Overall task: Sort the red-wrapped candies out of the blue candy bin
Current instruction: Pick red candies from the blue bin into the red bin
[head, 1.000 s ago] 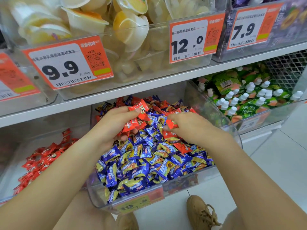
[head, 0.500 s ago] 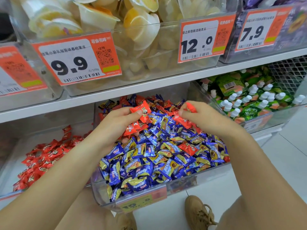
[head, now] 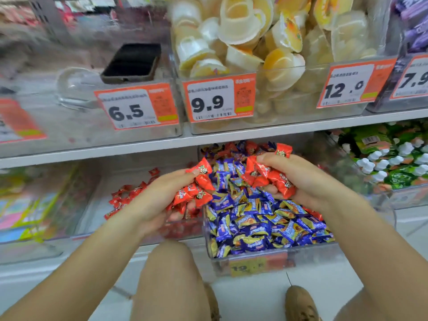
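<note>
A black phone (head: 132, 62) lies in a clear bin on the top shelf (head: 231, 137). Next to it sit yellow jelly cups (head: 245, 38). Orange price tags read 6.5 (head: 136, 110), 9.9 (head: 220, 100) and 12.0 (head: 352, 84). Green pouches with white caps (head: 389, 158) fill a lower bin. A brown shoe (head: 301, 304) stands on the floor.

My left hand (head: 162, 195) and right hand (head: 298, 179) are both full of red candies (head: 268, 176). At twelve o'clock the white shelf edge (head: 139, 147) hangs low over the blue candy bin (head: 254, 260), leaving a narrow gap. At nine o'clock the red candy bin (head: 92, 218) stands open-topped, its clear wall between.
</note>
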The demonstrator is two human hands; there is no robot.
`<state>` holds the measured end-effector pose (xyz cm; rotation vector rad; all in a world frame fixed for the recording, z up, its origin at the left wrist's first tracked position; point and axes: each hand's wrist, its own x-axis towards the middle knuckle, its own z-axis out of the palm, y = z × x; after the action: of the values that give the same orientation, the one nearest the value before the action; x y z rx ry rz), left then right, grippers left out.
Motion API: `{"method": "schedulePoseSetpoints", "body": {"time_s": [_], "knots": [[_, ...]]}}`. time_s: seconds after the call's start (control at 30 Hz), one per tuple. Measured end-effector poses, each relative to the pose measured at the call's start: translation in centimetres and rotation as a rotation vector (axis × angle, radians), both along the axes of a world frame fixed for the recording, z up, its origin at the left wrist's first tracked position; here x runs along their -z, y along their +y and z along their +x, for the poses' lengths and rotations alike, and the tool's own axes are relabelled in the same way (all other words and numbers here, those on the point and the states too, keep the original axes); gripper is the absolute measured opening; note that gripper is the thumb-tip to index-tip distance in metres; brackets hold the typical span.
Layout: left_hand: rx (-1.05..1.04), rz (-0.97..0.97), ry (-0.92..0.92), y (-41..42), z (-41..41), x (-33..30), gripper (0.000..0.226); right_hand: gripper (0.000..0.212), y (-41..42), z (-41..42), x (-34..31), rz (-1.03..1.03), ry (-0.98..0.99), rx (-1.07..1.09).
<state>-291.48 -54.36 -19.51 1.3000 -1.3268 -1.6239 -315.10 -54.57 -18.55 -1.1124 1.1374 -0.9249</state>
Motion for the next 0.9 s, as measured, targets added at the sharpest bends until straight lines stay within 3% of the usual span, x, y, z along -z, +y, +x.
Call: {"method": "schedulePoseSetpoints", "body": {"time_s": [0.23,0.43,0.57,0.63,0.77,0.9], "knots": [[-0.283,0.135,0.066,-0.2,8.4,1.7,0.018,0.025,-2.1,12.3,0.6,-0.035,0.244,-0.135],[-0.368,0.192,-0.113,-2.7,13.0,3.6,0.013,0.040,-5.4,19.3,2.9,-0.180,0.632,-0.185],[-0.326,0.251,-0.086,-3.3,14.3,4.1,0.016,0.021,-6.4,20.0,3.6,0.020,0.523,-0.222],[-0.315,0.258,-0.061,-3.4,14.9,4.3,0.020,0.038,-6.5,19.6,3.9,0.121,0.413,-0.213],[-0.363,0.270,0.049,-3.3,15.5,4.4,0.027,0.066,-6.7,19.0,4.3,0.107,0.352,-0.233],[-0.382,0.215,0.153,-3.6,15.9,4.4,0.030,0.053,-6.3,18.8,4.1,0.074,0.313,-0.207]]}}
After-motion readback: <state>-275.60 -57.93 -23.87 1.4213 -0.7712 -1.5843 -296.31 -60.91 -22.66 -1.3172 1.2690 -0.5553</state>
